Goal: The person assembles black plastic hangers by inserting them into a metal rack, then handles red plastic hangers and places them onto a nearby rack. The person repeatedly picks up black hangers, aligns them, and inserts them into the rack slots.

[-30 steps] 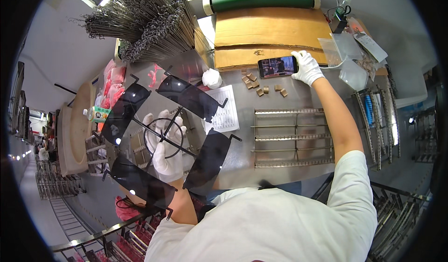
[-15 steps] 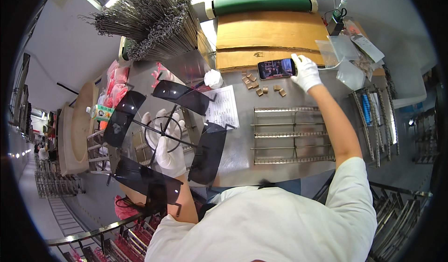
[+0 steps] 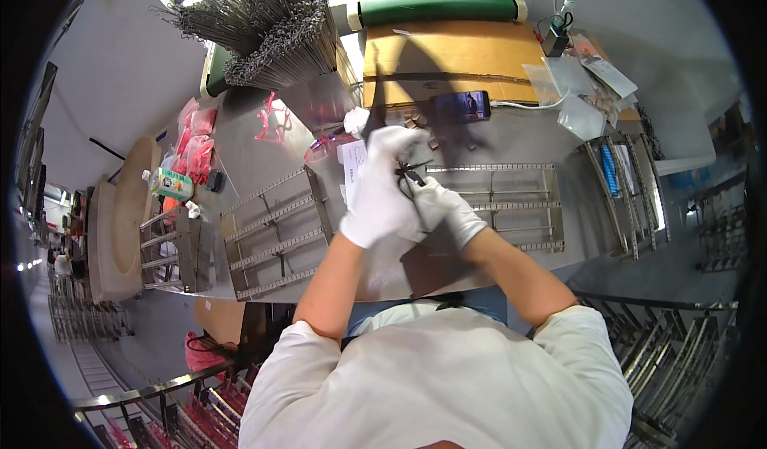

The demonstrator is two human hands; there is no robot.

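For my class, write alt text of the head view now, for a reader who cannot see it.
White-gloved left hand and right hand hold a motion-blurred black frame with flat panels over a metal table. Metal racks lie on it; a lit phone lies beyond, near cardboard.

A bundle of wires (image 3: 264,33) stands in a steel bin (image 3: 315,101) at the far left; right of it, at the far side, a green belt (image 3: 375,5) sits beyond cardboard (image 3: 491,57); pink bags (image 3: 194,149) lie at left, with a bottle (image 3: 172,184) just beside them; a flat rack (image 3: 276,251) rests on the steel table (image 3: 240,145), near left; clear bags (image 3: 582,117) lie far right, a white cable (image 3: 523,106) just left of them; nearer, at the right edge, a blue strip (image 3: 610,171) shows among slanted bars (image 3: 625,209).
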